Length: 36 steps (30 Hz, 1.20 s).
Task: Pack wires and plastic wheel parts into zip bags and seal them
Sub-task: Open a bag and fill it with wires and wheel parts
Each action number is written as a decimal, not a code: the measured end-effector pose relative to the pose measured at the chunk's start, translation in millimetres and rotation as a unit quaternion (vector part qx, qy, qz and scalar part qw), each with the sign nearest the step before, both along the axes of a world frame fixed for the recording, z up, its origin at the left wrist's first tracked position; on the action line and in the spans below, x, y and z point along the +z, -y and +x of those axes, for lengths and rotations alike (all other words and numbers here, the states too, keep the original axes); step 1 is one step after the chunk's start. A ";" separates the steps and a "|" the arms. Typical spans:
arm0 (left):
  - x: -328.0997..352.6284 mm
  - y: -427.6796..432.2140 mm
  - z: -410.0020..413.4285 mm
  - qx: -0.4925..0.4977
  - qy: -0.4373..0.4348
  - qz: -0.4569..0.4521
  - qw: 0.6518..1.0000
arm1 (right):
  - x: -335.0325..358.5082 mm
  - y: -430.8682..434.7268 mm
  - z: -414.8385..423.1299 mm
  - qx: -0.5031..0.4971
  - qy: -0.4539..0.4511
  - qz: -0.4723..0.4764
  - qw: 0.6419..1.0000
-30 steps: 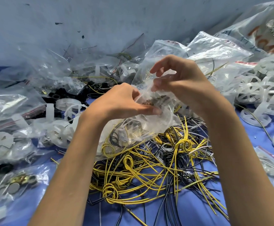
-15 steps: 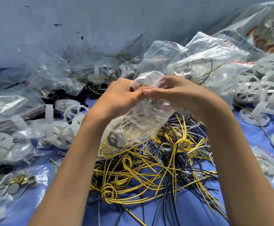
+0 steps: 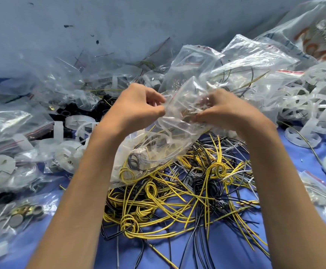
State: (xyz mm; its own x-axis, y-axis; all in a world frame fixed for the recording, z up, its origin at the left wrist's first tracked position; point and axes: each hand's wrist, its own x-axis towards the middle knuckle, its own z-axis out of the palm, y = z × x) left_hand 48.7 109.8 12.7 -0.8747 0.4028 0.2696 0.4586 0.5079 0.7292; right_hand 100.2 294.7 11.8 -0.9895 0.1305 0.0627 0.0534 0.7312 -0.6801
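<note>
Here the zip bag (image 3: pixel 158 144) is held up between both hands, just above the heap of loose wires (image 3: pixel 187 193). Its long axis slants from the top end at the hands, up and to the right, down to its bottom end at lower left, which sags onto the edge of the heap. Inside, a yellow coil (image 3: pixel 127 174) and a black coil (image 3: pixel 135 160) lie at that low end.

The left hand (image 3: pixel 137 105) pinches the bag's upper left edge between thumb and forefinger, its other fingers loosely curled above. The right hand (image 3: pixel 222 110) grips the crumpled top from the other side, fingers curled into the plastic and partly seen through it. Whether the bag's mouth is sealed cannot be told. Both forearms reach up from the bottom of the view, wrists raised, and the two hands are close together but do not touch.

The yellow, black and white wires spread over the blue table cover (image 3: pixel 228 249). White plastic wheel parts (image 3: pixel 304 105) are piled to the right, and more wheel parts (image 3: pixel 69 154) lie to the left. Filled clear bags (image 3: pixel 245 61) stack up right behind the hands, with a large printed sack (image 3: pixel 313 33) beyond them. At lower left a bag of metal discs (image 3: pixel 20 216) lies flat.
</note>
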 end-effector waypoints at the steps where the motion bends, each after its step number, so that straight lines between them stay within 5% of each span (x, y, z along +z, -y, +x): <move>1: 0.6 -1.0 0.9 -0.001 -0.007 -0.008 1.000 | -1.0 -0.9 -1.6 -0.010 -0.002 0.039 0.999; 4: 5.0 -4.4 7.0 -0.016 -0.021 -0.022 0.999 | -0.9 0.8 -2.8 -0.017 0.000 0.101 0.995; 14: 15.9 -20.1 26.2 -0.046 -0.064 -0.046 0.996 | -1.4 18.5 -3.6 0.066 -0.079 0.058 0.993; 18: 16.5 -17.4 23.7 -0.035 -0.061 -0.040 0.997 | -2.3 21.6 -3.8 0.174 0.015 0.020 0.984; 23: 14.1 -18.6 23.2 -0.038 -0.055 -0.033 0.997 | -0.3 20.1 -3.8 0.163 0.087 0.167 0.968; 33: 21.2 -15.9 22.8 -0.016 -0.079 0.048 0.996 | -5.5 23.7 -10.9 0.182 -0.050 0.044 0.981; 36: 23.1 -15.2 24.7 -0.010 -0.070 0.081 0.994 | -6.2 22.6 -8.4 0.203 -0.013 0.107 0.973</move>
